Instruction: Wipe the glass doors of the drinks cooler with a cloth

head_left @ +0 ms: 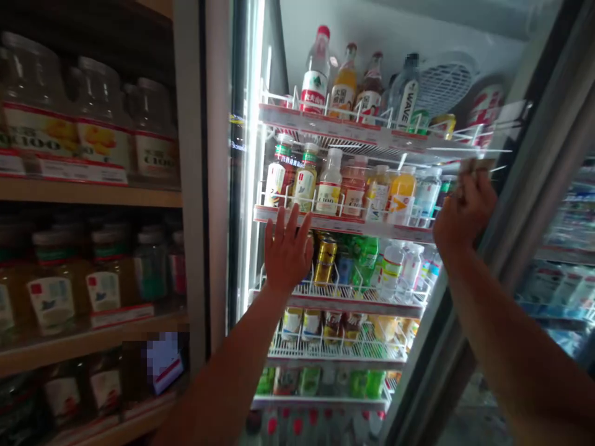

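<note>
My left hand (288, 248) is raised with its fingers spread, open, in front of the second wire shelf (344, 224) of an open drinks fridge. It holds nothing and is nearest a white-labelled bottle (304, 179) on that shelf. My right hand (465, 214) is closed around a small flat brownish thing (476, 165) that I cannot make out, at the right end of the same shelf, beside the open glass door (534, 204). Bottles of juice, tea and water fill the shelves.
The fridge has several white wire shelves with red price strips; the top one (353, 131) carries tall bottles and cans. To the left, wooden shelves (93, 195) hold jars of preserved fruit. A second fridge (567, 260) shows through the glass at right.
</note>
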`<state>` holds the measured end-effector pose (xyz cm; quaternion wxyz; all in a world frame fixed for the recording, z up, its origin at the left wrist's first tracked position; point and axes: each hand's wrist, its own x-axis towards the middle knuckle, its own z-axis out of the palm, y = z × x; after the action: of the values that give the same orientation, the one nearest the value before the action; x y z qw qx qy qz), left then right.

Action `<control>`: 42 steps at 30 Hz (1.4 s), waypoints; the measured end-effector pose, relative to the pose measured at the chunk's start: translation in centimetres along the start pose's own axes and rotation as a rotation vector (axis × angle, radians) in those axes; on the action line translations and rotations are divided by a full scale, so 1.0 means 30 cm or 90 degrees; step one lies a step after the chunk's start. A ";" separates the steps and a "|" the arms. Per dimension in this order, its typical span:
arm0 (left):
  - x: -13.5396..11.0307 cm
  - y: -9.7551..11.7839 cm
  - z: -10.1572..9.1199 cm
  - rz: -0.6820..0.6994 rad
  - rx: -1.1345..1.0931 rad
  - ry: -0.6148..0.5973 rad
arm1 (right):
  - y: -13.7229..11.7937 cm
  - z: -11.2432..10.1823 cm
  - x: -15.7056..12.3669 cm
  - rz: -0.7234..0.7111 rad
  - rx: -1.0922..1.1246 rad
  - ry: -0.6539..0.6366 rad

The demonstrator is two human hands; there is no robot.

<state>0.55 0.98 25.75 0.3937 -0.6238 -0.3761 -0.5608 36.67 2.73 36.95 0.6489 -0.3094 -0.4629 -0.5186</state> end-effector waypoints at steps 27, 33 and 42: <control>0.070 -0.015 -0.047 -0.013 -0.022 -0.005 | -0.234 0.049 0.125 -0.087 0.061 -0.269; 0.391 -0.088 -0.061 -0.014 -0.061 0.007 | -0.189 0.075 0.130 -0.042 0.089 -0.223; 0.534 -0.109 -0.005 -0.041 -0.116 -0.037 | -0.252 0.028 0.085 -0.312 0.187 -0.365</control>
<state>-1.07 2.62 41.95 0.3062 -0.6607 -0.3544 -0.5866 29.26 0.44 39.03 0.3879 -0.2259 -0.7546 -0.4786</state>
